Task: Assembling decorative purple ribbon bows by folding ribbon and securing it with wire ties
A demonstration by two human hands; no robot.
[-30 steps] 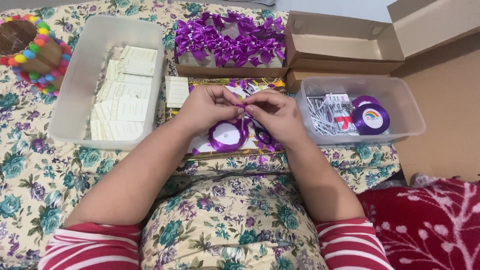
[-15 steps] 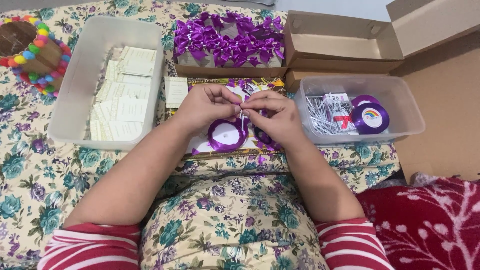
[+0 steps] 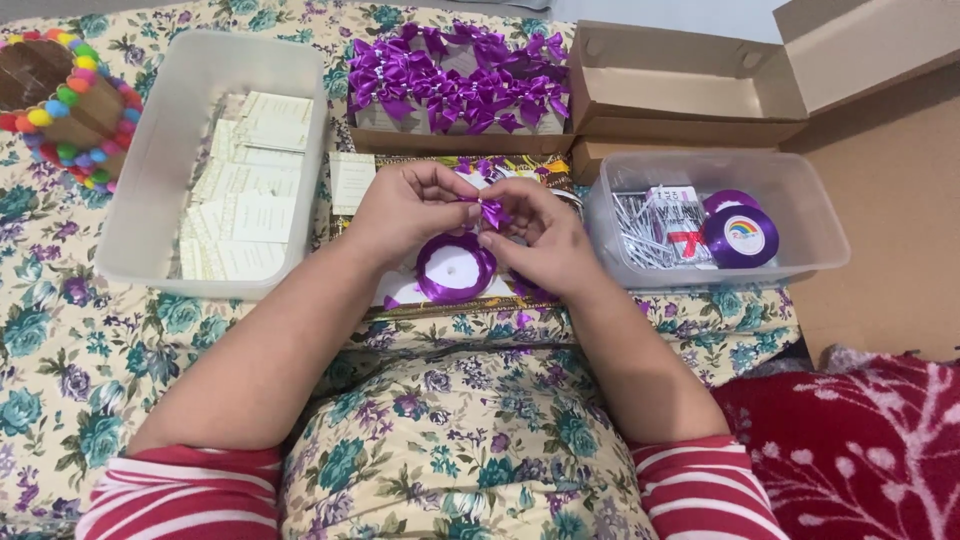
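Between the fingertips of both hands sits a small purple ribbon bow. My left hand pinches its left side and my right hand pinches its right side. Just below the hands lies a purple ribbon spool on a patterned flat surface. Both forearms reach forward over my floral-clad lap.
A clear tub of pale cards stands at the left, a box of finished purple bows behind, an open cardboard box at the back right. Another clear tub holds pins and ribbon rolls. A bead-rimmed basket sits far left.
The hands have shifted slightly; the bow now shows more clearly between the fingertips. Nothing else has moved.
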